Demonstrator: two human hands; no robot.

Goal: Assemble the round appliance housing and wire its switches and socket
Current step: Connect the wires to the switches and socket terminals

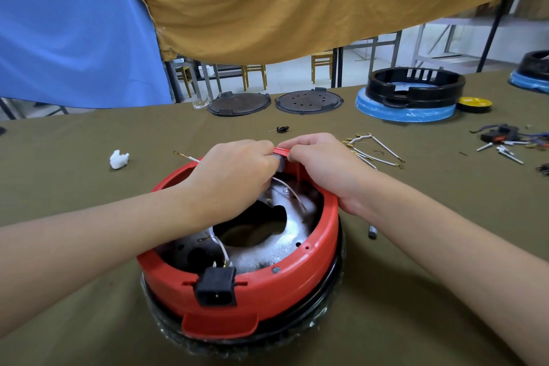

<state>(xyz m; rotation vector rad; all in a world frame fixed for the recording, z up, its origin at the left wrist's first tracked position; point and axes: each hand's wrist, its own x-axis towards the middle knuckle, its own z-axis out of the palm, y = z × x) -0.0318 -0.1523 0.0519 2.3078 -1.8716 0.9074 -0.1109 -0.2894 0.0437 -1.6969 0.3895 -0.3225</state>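
Observation:
A red round housing (300, 273) lies upside down on the olive cloth in front of me, with a shiny metal plate (276, 244) inside. A black power socket (216, 288) sits in its near wall, white wires (221, 246) running from it. At the far rim my left hand (234, 172) pinches a small grey switch part (279, 162), and my right hand (318, 160) grips the red rim beside it, fingers curled over the edge. A white wire (292, 192) runs down from the switch into the housing.
Loose white leads with gold terminals (374, 151) lie right of my hands. A black housing on a blue-wrapped ring (413, 95), yellow tape roll (474, 104), two dark round lids (309, 101), a white wad (118, 159) and more wiring parts (505, 140) sit farther off.

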